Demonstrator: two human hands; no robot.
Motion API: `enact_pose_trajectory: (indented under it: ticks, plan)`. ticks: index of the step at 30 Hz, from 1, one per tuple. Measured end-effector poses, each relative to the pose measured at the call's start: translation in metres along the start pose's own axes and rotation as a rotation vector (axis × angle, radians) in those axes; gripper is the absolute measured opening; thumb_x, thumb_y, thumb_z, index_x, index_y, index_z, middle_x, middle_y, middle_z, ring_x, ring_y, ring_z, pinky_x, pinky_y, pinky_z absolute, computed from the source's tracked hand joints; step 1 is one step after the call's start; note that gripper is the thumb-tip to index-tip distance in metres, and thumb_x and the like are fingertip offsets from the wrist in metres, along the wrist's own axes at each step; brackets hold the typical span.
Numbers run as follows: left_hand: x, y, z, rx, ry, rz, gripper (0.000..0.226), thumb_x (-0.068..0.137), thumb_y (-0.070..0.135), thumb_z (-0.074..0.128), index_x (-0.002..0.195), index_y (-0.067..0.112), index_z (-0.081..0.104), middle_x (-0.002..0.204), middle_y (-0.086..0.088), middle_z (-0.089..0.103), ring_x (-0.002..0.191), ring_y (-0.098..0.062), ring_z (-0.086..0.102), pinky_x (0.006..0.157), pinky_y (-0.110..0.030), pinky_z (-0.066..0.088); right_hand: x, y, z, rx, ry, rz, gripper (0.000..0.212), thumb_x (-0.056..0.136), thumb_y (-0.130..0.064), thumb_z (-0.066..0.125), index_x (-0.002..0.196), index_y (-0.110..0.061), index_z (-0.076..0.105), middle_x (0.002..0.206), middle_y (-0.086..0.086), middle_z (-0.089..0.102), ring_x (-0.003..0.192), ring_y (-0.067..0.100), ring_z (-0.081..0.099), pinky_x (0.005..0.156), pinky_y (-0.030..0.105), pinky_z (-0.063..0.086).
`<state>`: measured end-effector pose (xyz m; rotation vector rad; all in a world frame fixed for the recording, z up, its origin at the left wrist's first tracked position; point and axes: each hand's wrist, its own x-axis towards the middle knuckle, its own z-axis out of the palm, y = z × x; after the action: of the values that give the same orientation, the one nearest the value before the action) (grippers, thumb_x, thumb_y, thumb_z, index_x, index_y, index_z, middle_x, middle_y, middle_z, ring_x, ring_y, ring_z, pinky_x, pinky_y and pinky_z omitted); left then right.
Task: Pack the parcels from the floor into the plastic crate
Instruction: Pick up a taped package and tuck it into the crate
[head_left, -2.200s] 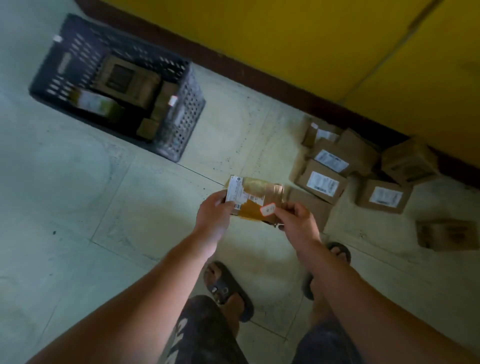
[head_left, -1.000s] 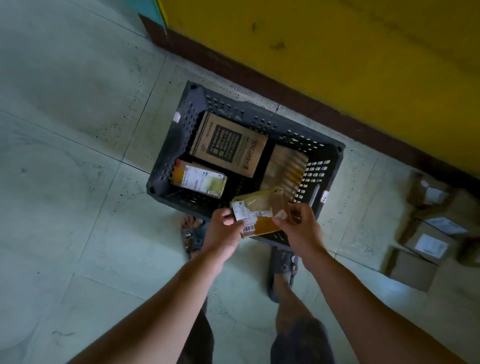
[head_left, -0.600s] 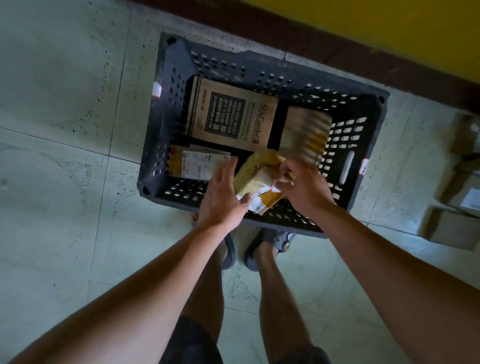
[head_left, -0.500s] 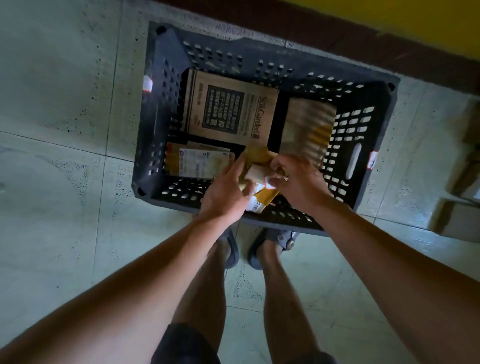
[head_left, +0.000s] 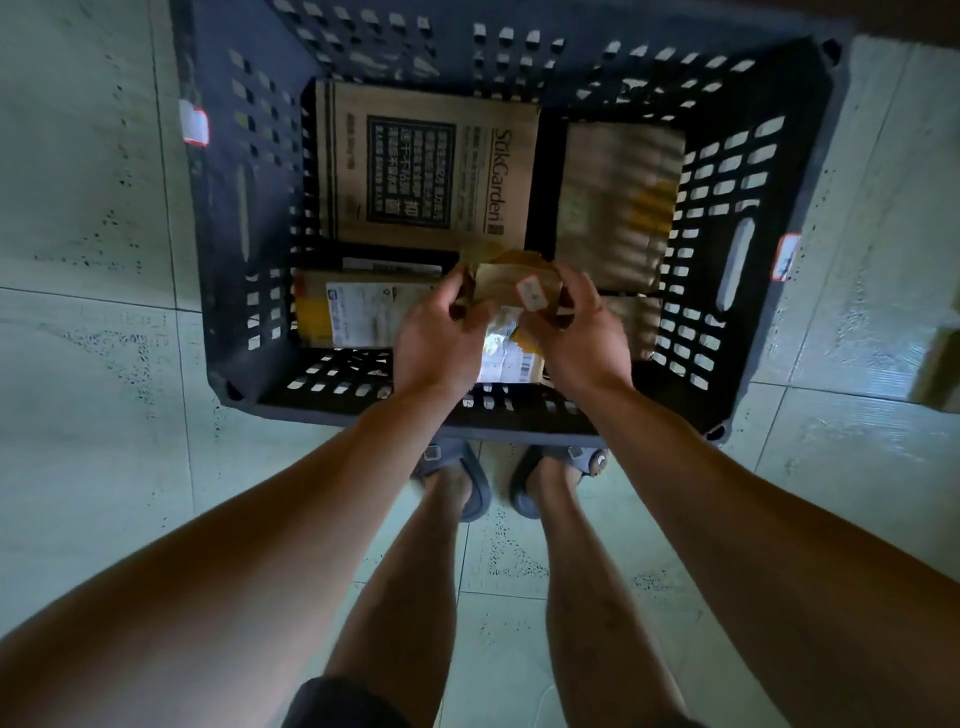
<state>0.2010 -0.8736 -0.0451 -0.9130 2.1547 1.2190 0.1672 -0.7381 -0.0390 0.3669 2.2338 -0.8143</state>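
Note:
A dark perforated plastic crate (head_left: 244, 223) stands on the floor just in front of my feet. Inside lie a large printed cardboard box (head_left: 426, 166) at the back, a brown box (head_left: 618, 202) at the right and a yellow-taped parcel (head_left: 348, 312) at the front left. Both my left hand (head_left: 436, 338) and my right hand (head_left: 576, 338) grip a small yellow-brown parcel (head_left: 511, 291) with white labels, held inside the crate near its front wall, between the other parcels.
Pale tiled floor surrounds the crate. The corner of one cardboard box (head_left: 940, 374) shows at the right edge. My sandalled feet (head_left: 504, 478) stand right against the crate's front wall.
I carried the small parcel from the pile on the floor to the crate. In the last second both hands lowered it from above the front rim down into the crate.

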Motion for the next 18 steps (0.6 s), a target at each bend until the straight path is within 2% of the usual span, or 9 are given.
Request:
enact_pose_trajectory:
  ticks: [3, 7, 8, 10, 12, 15, 18]
  plan:
    - [0.004, 0.007, 0.000, -0.001, -0.002, 0.038, 0.038, 0.090, 0.042, 0.058, 0.126, 0.032, 0.056, 0.110, 0.007, 0.068, 0.099, -0.011, 0.065, 0.082, -0.036, 0.057, 0.005, 0.003, -0.009, 0.027, 0.040, -0.028, 0.058, 0.084, -0.043, 0.065, 0.136, -0.042, 0.041, 0.124, -0.006, 0.062, 0.102, 0.017, 0.062, 0.084, 0.036, 0.054]
    - [0.005, 0.008, 0.007, -0.010, -0.062, 0.020, 0.038, 0.092, 0.039, 0.057, 0.129, 0.032, 0.053, 0.106, 0.010, 0.068, 0.085, -0.006, 0.066, 0.064, -0.023, 0.056, 0.005, 0.011, -0.015, 0.019, 0.049, -0.022, 0.058, 0.083, -0.043, 0.066, 0.136, -0.044, 0.041, 0.124, -0.007, 0.062, 0.101, 0.016, 0.063, 0.085, 0.039, 0.055]
    - [0.006, 0.006, 0.008, -0.018, -0.084, -0.015, 0.039, 0.093, 0.038, 0.057, 0.131, 0.031, 0.052, 0.107, 0.010, 0.067, 0.085, -0.006, 0.066, 0.064, -0.023, 0.056, 0.005, 0.013, -0.012, 0.008, 0.031, -0.011, 0.057, 0.084, -0.042, 0.066, 0.136, -0.042, 0.042, 0.124, -0.007, 0.063, 0.102, 0.017, 0.063, 0.086, 0.041, 0.055]
    - [0.009, -0.003, 0.011, -0.037, -0.110, -0.070, 0.037, 0.093, 0.036, 0.057, 0.130, 0.030, 0.054, 0.112, 0.009, 0.068, 0.091, -0.008, 0.065, 0.076, -0.027, 0.056, 0.007, 0.015, -0.006, -0.021, -0.014, 0.015, 0.057, 0.085, -0.040, 0.065, 0.137, -0.040, 0.042, 0.124, -0.005, 0.062, 0.106, 0.020, 0.061, 0.089, 0.041, 0.053]
    - [0.012, -0.013, 0.011, -0.021, -0.107, -0.090, 0.031, 0.094, 0.034, 0.055, 0.124, 0.030, 0.057, 0.109, 0.008, 0.068, 0.093, -0.011, 0.066, 0.075, -0.029, 0.055, 0.010, 0.012, 0.001, -0.032, -0.053, 0.028, 0.055, 0.086, -0.040, 0.064, 0.137, -0.040, 0.042, 0.124, -0.004, 0.062, 0.107, 0.021, 0.059, 0.090, 0.038, 0.050]
    - [0.022, -0.025, 0.009, 0.119, -0.068, -0.067, 0.024, 0.092, 0.040, 0.054, 0.113, 0.029, 0.059, 0.108, 0.004, 0.064, 0.090, -0.014, 0.065, 0.069, -0.028, 0.053, 0.018, 0.008, 0.013, -0.043, -0.073, 0.024, 0.049, 0.088, -0.043, 0.059, 0.135, -0.039, 0.043, 0.119, -0.001, 0.064, 0.106, 0.024, 0.060, 0.091, 0.040, 0.050]
    - [0.033, -0.026, 0.009, 0.307, -0.040, 0.006, 0.028, 0.093, 0.037, 0.054, 0.119, 0.027, 0.056, 0.112, 0.003, 0.056, 0.089, -0.012, 0.058, 0.065, -0.022, 0.043, 0.030, 0.009, 0.022, -0.085, -0.072, 0.039, 0.046, 0.092, -0.042, 0.055, 0.136, -0.036, 0.044, 0.121, 0.001, 0.064, 0.110, 0.027, 0.058, 0.088, 0.035, 0.046]
